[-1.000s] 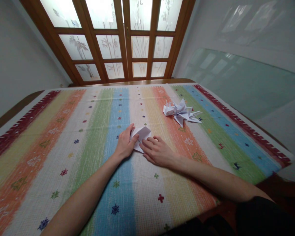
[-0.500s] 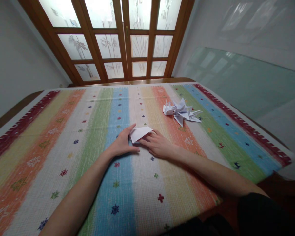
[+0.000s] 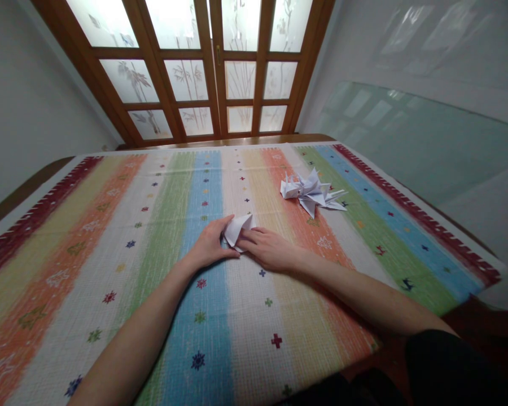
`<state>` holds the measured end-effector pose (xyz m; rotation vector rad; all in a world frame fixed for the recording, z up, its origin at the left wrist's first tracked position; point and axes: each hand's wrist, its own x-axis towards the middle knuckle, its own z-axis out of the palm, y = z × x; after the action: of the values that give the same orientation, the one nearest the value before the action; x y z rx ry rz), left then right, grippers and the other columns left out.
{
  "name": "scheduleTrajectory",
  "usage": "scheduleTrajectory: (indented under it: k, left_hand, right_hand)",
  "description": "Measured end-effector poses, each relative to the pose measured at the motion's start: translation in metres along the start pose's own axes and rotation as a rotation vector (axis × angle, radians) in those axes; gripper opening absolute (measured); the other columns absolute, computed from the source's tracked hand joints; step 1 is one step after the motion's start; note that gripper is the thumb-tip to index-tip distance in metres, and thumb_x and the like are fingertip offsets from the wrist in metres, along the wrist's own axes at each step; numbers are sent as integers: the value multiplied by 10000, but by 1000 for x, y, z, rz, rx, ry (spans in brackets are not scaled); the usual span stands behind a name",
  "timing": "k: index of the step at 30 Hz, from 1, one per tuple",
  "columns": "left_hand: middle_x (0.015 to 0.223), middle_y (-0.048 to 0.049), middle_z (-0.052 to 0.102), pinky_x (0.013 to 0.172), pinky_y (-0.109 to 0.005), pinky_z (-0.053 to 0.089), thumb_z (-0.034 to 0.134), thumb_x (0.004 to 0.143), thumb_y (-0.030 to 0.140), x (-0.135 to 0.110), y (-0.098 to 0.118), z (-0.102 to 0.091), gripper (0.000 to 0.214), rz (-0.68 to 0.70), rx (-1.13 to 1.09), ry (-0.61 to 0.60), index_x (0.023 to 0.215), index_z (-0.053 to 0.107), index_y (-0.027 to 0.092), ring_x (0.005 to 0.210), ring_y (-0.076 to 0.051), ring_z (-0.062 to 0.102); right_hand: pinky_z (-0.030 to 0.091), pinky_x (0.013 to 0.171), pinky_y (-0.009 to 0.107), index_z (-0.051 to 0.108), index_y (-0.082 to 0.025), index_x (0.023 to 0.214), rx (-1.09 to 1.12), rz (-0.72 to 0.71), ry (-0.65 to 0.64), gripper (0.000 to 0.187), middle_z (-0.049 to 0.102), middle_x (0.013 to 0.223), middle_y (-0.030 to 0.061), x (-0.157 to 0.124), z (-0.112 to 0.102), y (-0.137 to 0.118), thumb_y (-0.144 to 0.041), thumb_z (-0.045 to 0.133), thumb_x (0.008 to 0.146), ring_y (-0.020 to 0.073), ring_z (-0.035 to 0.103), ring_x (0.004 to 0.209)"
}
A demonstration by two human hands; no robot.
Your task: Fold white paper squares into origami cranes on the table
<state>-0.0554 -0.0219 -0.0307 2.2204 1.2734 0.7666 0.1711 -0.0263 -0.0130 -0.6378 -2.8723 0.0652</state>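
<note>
A small piece of folded white paper (image 3: 237, 228) lies on the tablecloth between my two hands, with one flap raised at its far side. My left hand (image 3: 210, 243) curves around the paper's left edge, its fingers on the far and near sides gripping it. My right hand (image 3: 267, 248) reaches in from the right, fingertips pressed at the raised flap and partly hidden by it. Beyond my right hand sits a cluster of several folded white paper cranes (image 3: 313, 190).
A striped, patterned tablecloth (image 3: 165, 225) covers the table. Wooden doors with frosted panes (image 3: 218, 121) stand behind the far edge. A pale glass panel (image 3: 406, 129) runs along the right wall.
The paper's flap has been lifted and bent up to the left, so the paper looks narrower and more upright. My right fingers shifted slightly left; my left hand has hardly moved.
</note>
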Motion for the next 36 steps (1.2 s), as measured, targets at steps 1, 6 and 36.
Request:
scheduleTrajectory:
  k: [1,6,36]
  left_hand:
    - [1394,-163,517,1066,-523,391,800,623,429,0,0,0,908,0,1,3,1400,390,203,1273,-314,504]
    - [1379,-180,521,1046,-517,400,739,696,452,2,0,5,868,-24,37,47,1424,349,185,1252,-313,520]
    - [1438,-41,476,1167,-582,258,657,815,157,-4,44,-43,147,540,797,-16,939,634,233,1387,-298,352]
  right_hand:
    - [430,955,389,511,-164,1278,22,13,-8,379,553,1307,156,1,-1,0,-171,513,899,233,538,1161]
    - [469,908,396,446,-169,1343,79,42,-42,520,547,1320,160,4,-4,2,-125,539,833,241,577,1092]
    - [363,1094,468,605,-180,1218,185,76,58,405,558,1380,115,-28,11,22,-117,485,836,214,477,1310]
